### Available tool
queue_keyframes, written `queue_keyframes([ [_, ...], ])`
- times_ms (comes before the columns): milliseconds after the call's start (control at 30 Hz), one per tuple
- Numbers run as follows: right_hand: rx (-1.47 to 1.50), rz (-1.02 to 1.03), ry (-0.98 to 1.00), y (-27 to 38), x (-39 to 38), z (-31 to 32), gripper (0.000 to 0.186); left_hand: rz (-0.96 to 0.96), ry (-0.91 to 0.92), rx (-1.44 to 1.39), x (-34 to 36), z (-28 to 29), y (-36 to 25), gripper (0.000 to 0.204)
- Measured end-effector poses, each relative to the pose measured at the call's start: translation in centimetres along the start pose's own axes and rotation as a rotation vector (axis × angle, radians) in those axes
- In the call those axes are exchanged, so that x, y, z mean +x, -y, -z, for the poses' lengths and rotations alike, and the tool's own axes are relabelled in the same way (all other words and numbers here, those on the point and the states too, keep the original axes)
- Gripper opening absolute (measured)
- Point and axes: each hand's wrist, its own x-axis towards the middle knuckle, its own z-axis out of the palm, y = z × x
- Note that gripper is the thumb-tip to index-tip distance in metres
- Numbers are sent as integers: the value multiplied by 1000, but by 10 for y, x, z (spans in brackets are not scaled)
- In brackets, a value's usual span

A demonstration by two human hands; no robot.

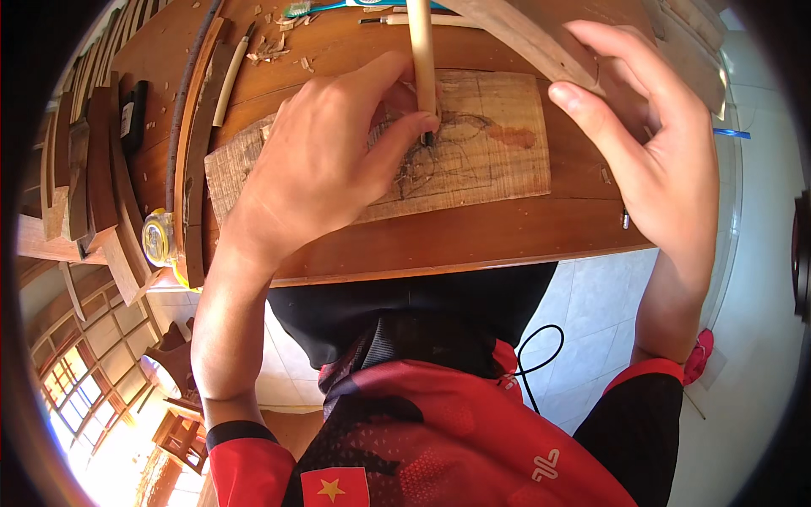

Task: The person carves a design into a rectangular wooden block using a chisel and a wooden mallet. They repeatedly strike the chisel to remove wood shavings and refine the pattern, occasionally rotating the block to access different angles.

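My left hand (317, 156) grips a carving chisel with a pale, round wooden handle (421, 63). The chisel stands nearly upright, its dark lower end against a flat wooden board (511, 173). Dark drawn or carved lines and a reddish-brown patch mark the board's face; my left hand hides part of it. In my right hand (667, 144) is a thick brown wooden stick (528, 38), raised over the board's right side and slanting toward the chisel's top. The stick's far end runs out of the picture.
Another pale-handled chisel (230, 84) lies left of the board, near wood shavings (269, 49). A blue-and-white toothbrush (325, 8) is at the far edge. Long wood strips (196, 160), a yellow tape measure (158, 238) and a black object (133, 117) occupy the left.
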Motion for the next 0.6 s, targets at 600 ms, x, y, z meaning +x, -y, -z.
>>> queue_keyframes([
  [600, 53, -310, 30, -22, 23, 17, 41, 150, 105, -659, -5, 8, 21, 28],
])
